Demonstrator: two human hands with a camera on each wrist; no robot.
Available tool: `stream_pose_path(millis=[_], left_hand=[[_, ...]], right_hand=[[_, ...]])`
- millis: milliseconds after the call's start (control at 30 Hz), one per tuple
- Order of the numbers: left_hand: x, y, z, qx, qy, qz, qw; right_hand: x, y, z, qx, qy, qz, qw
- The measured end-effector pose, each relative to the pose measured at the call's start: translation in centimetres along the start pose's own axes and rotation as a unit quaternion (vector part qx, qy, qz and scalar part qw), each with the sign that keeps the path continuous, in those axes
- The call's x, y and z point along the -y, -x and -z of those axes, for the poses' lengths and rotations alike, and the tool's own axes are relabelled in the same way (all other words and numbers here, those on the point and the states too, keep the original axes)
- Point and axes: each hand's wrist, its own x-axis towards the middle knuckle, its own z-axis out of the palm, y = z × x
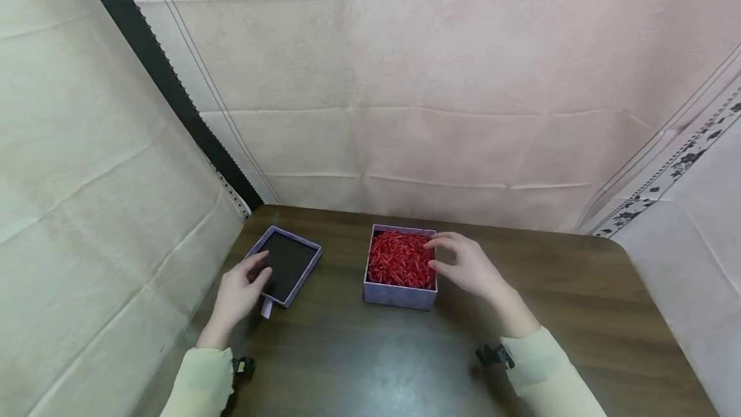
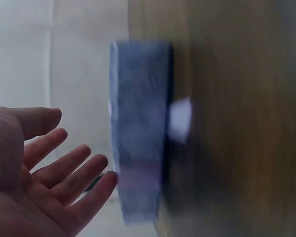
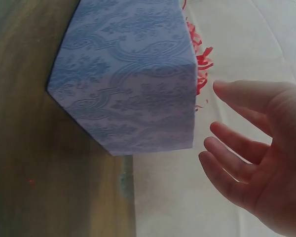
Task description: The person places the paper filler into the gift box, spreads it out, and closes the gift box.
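Observation:
A lavender box [image 1: 399, 296] with an embossed pattern stands on the table, filled with red shredded paper [image 1: 398, 257]. To its left lies its lid [image 1: 291, 264], black inside face up, with a pale ribbon tab [image 1: 267, 309] at the near edge. My left hand [image 1: 237, 293] is over the lid's left side, fingers loosely bent and holding nothing. Thumb and fingers of my right hand [image 1: 467, 266] are spread at the box's right rim, with nothing between them. In the right wrist view, red strands poke above the box wall [image 3: 138, 74].
The brown wooden table [image 1: 324, 352] reaches back to a pale cloth backdrop [image 1: 428, 147]. Similar cloth hangs along the left and right sides. A small dark device [image 1: 494, 356] sits at the right wrist, and another [image 1: 244, 367] at the left.

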Motion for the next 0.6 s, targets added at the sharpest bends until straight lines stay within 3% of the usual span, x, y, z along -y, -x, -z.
stream_pose_path(millis=[267, 467, 600], left_hand=[[3.3, -1.1, 1.7, -0.047, -0.032, 0.047, 0.9973], [4.5, -1.8, 1.8, 0.001, -0.056, 0.093, 0.9941], [4.8, -1.9, 1.6, 0.017, -0.051, 0.103, 0.9932]], right_hand=[[-0.3, 0.9, -0.3, -0.020, -0.022, -0.032, 0.9991], [-0.7, 1.7, -0.6, -0.031, -0.031, -0.046, 0.9980], [-0.8, 2.0, -0.7, -0.037, -0.040, -0.048, 0.9974]])
